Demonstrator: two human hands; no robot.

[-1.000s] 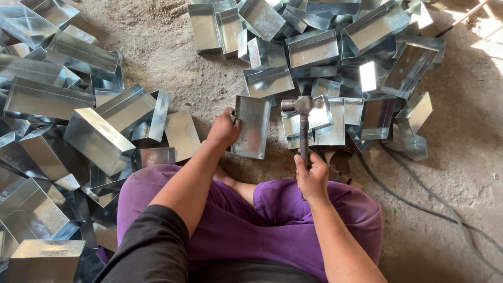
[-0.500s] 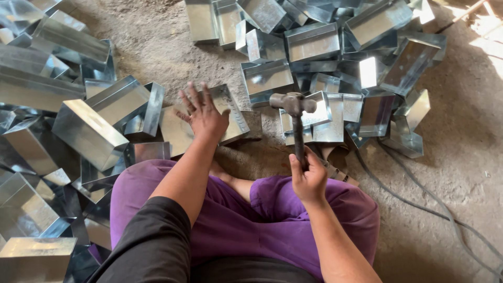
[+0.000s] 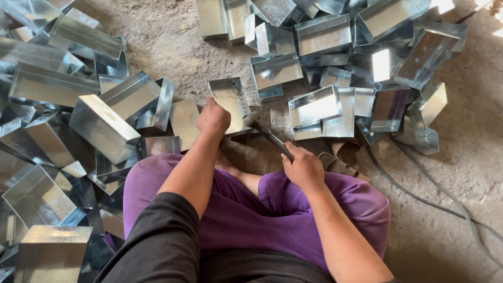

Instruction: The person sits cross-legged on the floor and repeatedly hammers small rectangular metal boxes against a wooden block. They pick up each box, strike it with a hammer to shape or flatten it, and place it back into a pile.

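I sit on the ground with crossed legs in purple trousers. My left hand (image 3: 214,116) grips the near edge of an open sheet-metal tray (image 3: 230,102) that lies on the ground in front of me. My right hand (image 3: 304,166) is closed on the handle of a hammer (image 3: 272,139). The hammer points up and left, and its head rests low against the tray's right side, blurred.
Shiny sheet-metal boxes are heaped at the left (image 3: 105,126) and at the back right (image 3: 335,57). Bare dusty ground (image 3: 167,42) lies between the heaps. A grey cable (image 3: 419,194) runs across the ground at the right. A sandal (image 3: 340,157) sits by my right knee.
My left hand has taken hold of a tray and set it in front of me. The hammer, held upright before, has swung down to the tray's side.
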